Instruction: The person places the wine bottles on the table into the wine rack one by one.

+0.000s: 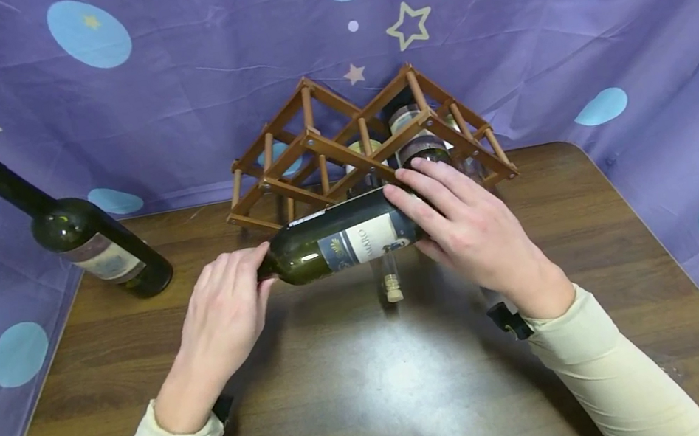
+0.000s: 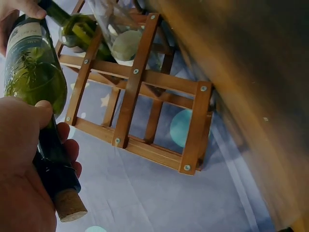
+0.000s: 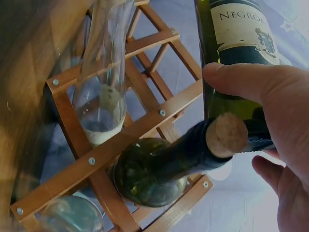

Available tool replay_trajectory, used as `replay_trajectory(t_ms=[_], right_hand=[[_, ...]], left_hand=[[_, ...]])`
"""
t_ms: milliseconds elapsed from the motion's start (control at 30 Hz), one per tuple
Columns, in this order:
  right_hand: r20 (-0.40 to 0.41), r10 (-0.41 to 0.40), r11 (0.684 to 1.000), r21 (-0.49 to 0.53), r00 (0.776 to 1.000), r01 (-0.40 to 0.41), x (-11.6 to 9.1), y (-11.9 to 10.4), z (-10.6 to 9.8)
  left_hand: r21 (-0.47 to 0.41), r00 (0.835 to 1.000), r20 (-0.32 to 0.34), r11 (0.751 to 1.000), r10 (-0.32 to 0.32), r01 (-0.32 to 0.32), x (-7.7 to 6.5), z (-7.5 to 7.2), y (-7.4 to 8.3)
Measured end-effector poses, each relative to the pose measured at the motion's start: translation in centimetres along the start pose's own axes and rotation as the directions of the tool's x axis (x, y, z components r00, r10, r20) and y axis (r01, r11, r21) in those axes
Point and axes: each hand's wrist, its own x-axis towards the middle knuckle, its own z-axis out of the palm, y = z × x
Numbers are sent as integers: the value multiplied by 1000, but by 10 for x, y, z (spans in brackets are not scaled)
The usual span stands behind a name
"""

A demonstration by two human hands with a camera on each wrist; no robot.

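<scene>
Sideways, the held bottle spans left hand to right hand

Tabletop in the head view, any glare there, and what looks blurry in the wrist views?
Head view: a bright glare patch on the tabletop, plus a small highlight on the held bottle; left wrist view: the tabletop at right looks soft, the rack sharper; right wrist view: tabletop at left blurred, though NEGRO reads on the label.

Left hand curled — right hand clasping; forearms angled inward.
</scene>
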Motion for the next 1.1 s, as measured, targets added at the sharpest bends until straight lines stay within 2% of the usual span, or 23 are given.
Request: replay_trajectory(t_ms=[200,433,600,800,1100], right_hand=[[29,15,1000,25,999,-16,0,-5,2],[43,23,999,46,999,-25,0,-9,3],[43,14,998,60,999,-17,1,-10,4],[1,9,998,69,1000,-9,2,-4,-2],[-155,35,997,77,987,-23,4,12,-18]], left_hand=[[-29,998,33,998,-56,57,-13,-4,2],[-60,986,104,989,-129,136,-27,-6,4],[-74,979,124,982,-163,172,-36,-7,5],[-106,972,119,971,-203,216,-45,-9,3],[-106,955,153,957,-254,271,-61,-11,-3]])
